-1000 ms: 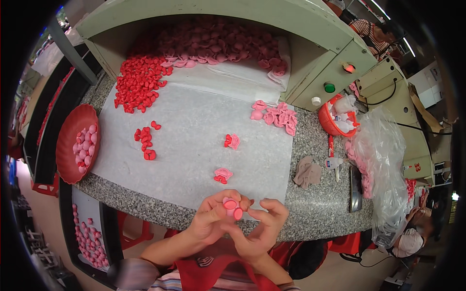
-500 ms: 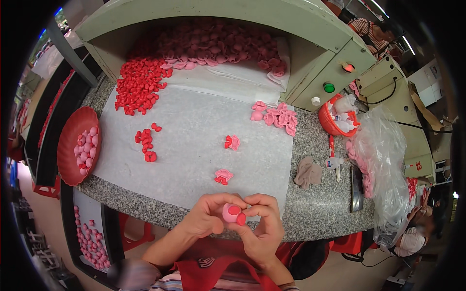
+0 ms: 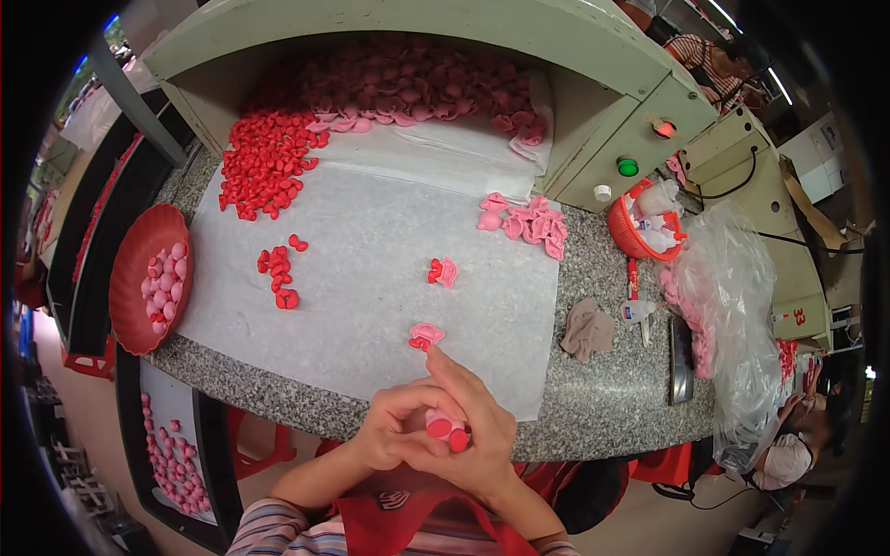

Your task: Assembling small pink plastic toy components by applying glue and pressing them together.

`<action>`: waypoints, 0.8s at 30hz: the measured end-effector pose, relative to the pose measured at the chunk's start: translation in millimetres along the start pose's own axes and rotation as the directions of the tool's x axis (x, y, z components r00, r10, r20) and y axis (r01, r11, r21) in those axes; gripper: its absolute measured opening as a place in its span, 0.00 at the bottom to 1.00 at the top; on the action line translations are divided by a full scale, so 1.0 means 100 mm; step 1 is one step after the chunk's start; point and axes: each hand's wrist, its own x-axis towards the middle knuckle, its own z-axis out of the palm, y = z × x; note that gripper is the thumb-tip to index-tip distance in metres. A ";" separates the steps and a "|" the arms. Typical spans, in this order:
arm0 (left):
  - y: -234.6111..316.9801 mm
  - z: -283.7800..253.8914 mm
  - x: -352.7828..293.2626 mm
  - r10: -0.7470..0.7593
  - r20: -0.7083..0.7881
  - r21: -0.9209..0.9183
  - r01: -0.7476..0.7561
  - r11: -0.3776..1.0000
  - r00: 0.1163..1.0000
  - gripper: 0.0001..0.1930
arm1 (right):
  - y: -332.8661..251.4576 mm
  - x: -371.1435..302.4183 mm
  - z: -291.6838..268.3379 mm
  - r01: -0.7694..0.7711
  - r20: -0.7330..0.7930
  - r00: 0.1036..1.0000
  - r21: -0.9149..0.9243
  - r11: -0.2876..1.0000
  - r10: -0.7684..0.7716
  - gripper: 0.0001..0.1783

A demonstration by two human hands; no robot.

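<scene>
Pink and smooth, with two flat red rounded ends, a pink piece (image 3: pixel 447 429) sits between both hands above the tabletop's (image 3: pixel 612 398) near edge. Left hand (image 3: pixel 394 431): grip closed, fingers and thumb curled around the piece. Right hand (image 3: pixel 487 426): against its other side, one long finger stretched out over the white sheet (image 3: pixel 362 296), tip just by a small pink-and-red pair (image 3: pixel 425 334); contact unclear, and how the rest of that grip closes cannot be told. Second pair (image 3: pixel 443 271) lies farther up the sheet. Sheet is thin, wrinkled; tabletop is speckled grey stone. Loose red pieces (image 3: pixel 279 269), rounded and glossy, in a ragged line at left; big red heap (image 3: pixel 264 167) above them. Thin curled pink pieces (image 3: pixel 533 225) bunched at the sheet's right corner, more pink (image 3: pixel 417 79) piled inside the pale green painted metal cabinet (image 3: pixel 589 153). Red fluted bowl (image 3: pixel 137 246) at left holds pink balls (image 3: pixel 164 287). At right: red slotted plastic basket (image 3: pixel 633 236), crumpled brownish cloth (image 3: pixel 588 329), clear crinkled plastic bag (image 3: pixel 742 296). Writing: small bottle (image 3: pixel 638 311) has a printed label, red apron (image 3: pixel 399 519) a pale emblem, far green panel (image 3: pixel 797 329) a red marking.
</scene>
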 end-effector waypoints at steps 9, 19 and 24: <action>-0.04 -0.01 0.01 0.085 0.024 0.058 -0.086 0.995 0.996 0.11 | 0.04 -0.07 0.04 -0.013 -0.040 0.999 0.035 0.999 0.014 0.31; -0.07 -0.06 0.00 0.101 0.055 0.108 -0.106 0.988 0.993 0.12 | 0.06 -0.10 0.08 0.041 -0.106 0.993 -0.012 0.999 -0.042 0.28; -0.07 -0.06 -0.01 0.090 0.057 0.094 -0.095 0.991 0.994 0.13 | 0.07 -0.12 0.08 0.054 -0.102 0.993 0.001 0.999 -0.054 0.28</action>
